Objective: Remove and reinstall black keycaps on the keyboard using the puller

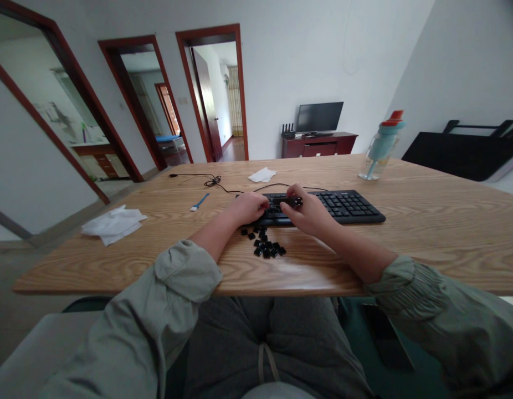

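A black keyboard (351,207) lies on the wooden table in front of me. My right hand (307,210) is closed round a short, dark, flat tool (286,201) with a shiny end, held over the keyboard's left-middle keys. Its exact kind does not show. My left hand (249,208) rests at the keyboard's left part, fingers curled close to the tool's left end; what they hold, if anything, is hidden. Several loose black keycaps (266,247) lie in a heap on the table between my forearms, just below the keyboard's front edge.
Left of the keyboard are a small blue-handled brush (200,203) and crumpled white tissues (113,224). Behind it lie another tissue (262,175) and a coiled cable (213,180). A clear bottle with a red lid (380,147) stands at the back right. A phone (387,337) lies beside my leg.
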A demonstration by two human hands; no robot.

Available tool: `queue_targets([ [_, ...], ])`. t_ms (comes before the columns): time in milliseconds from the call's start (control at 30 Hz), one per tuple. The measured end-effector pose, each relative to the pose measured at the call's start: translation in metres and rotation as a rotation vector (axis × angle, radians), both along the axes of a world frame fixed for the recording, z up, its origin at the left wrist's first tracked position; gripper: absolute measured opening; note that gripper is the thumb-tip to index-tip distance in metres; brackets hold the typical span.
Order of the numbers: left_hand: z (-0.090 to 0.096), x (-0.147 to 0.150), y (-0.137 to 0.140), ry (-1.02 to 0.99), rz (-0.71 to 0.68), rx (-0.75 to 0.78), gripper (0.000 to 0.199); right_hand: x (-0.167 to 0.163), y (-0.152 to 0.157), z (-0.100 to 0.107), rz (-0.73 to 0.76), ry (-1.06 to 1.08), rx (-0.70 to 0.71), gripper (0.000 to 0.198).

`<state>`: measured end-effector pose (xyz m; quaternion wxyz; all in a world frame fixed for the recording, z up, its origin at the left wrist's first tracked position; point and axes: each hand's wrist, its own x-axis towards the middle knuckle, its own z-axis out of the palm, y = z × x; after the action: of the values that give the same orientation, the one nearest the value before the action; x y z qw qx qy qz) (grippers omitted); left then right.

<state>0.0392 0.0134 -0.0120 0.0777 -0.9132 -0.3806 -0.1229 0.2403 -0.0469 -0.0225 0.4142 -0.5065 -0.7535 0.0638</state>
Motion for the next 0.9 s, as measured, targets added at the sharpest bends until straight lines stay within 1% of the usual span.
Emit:
queue_targets([
  [167,-0.001,0.001,0.003,-0.092,0.042,-0.036,0.022,-0.003,0.022,0.007,-0.045,0.082,-0.013,0.021],
  [300,-0.002,-0.001,0.005,-0.132,0.07,-0.101,0.018,-0.012,0.035,0.014,0.0,0.113,-0.065,0.023],
  [367,-0.004,-0.004,0.006,-0.144,0.068,-0.108,0.018,-0.017,0.034,0.015,0.021,0.079,-0.049,0.025],
  [467,-0.007,-0.007,0.009,-0.152,0.062,-0.094,0.017,-0.023,0.027,0.016,0.044,-0.018,0.02,0.027],
  [567,-0.009,-0.006,0.011,-0.128,0.069,-0.06,0.017,-0.022,0.023,0.015,0.03,-0.061,0.022,0.026],
  [700,-0.006,-0.003,0.009,-0.049,0.062,-0.016,0.02,-0.013,0.021,0.01,0.031,0.007,0.029,0.023],
  [900,0.002,0.0,0.0,0.067,-0.002,0.048,0.025,-0.003,0.007,0.0,0.056,0.083,0.004,0.02],
])
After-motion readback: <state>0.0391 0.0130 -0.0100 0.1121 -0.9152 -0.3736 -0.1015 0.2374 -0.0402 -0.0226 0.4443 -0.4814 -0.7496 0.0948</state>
